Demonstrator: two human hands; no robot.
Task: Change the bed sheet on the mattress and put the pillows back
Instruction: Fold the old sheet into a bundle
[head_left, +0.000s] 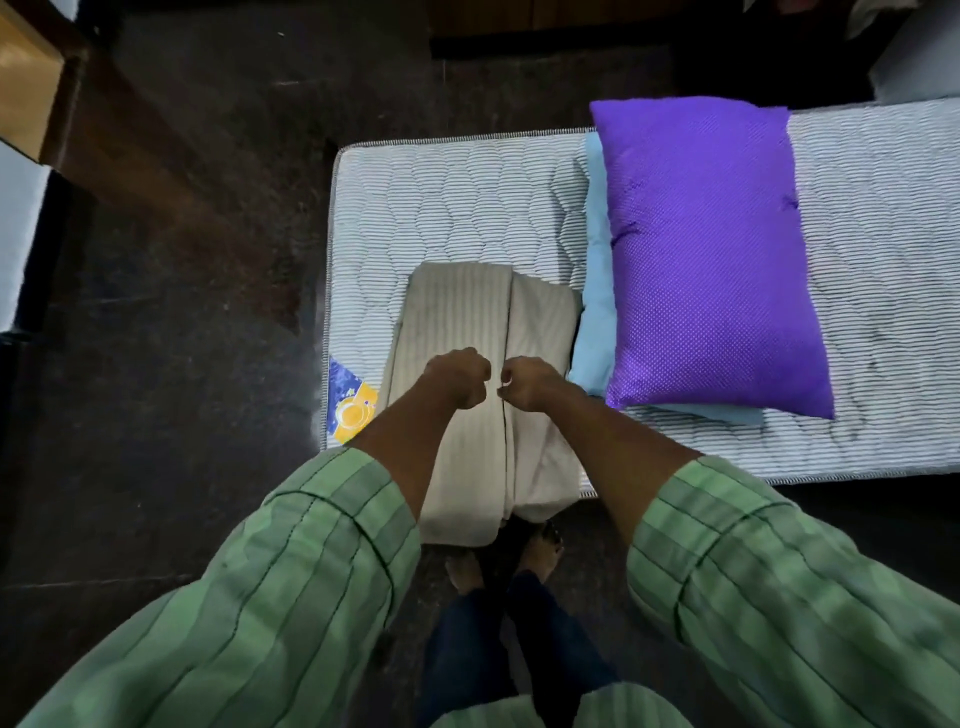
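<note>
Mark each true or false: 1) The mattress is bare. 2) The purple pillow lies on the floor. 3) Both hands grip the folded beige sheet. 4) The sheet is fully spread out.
1) True: the mattress shows its quilted ticking.
2) False: the purple pillow lies on the mattress, atop a light blue pillow.
3) True: left hand and right hand pinch the beige sheet.
4) False: it is folded, overhanging the near edge.
</note>
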